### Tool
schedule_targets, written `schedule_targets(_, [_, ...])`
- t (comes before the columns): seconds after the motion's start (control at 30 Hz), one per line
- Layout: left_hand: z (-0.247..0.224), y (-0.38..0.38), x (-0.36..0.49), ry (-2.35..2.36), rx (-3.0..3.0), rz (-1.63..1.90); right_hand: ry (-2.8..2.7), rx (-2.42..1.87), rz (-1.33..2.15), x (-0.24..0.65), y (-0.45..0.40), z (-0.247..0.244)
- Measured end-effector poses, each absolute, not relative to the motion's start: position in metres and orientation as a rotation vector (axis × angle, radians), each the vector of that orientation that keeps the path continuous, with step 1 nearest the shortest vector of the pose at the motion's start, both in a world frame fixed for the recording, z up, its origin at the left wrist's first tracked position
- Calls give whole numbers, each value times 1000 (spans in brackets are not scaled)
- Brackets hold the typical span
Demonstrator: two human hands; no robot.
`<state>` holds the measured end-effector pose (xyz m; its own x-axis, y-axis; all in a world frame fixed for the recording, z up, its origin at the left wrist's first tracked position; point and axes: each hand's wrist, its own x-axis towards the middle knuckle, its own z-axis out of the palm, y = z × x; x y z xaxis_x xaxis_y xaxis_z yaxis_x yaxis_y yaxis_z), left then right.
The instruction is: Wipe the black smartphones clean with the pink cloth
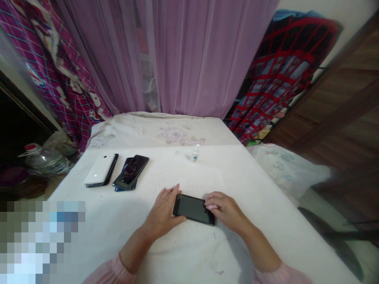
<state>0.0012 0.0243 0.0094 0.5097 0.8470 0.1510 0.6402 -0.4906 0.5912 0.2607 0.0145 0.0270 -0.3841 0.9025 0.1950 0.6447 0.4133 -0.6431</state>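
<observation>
The black phone (192, 210) lies flat on the table (166, 169), its dark screen facing up. A small pink wad (212, 206) is at its right end.

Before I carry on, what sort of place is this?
Probably a room in a home: gathered mauve curtains hang at the back, a floral tablecloth covers the work surface, and a red-capped clear plastic bottle stands at the left.
</observation>
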Motion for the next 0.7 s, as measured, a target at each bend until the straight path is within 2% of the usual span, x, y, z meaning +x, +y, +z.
schedule_targets(0.3, [5,26,2,1201,2279,628,-2253,-1128,607,202,26,23])
schedule_targets(0.57, [6,24,2,1213,2287,623,-2234,-1240,657,257,8,29])
schedule_targets(0.7, [7,25,2,1209,2299,614,-2210,-1268,656,251,8,30])
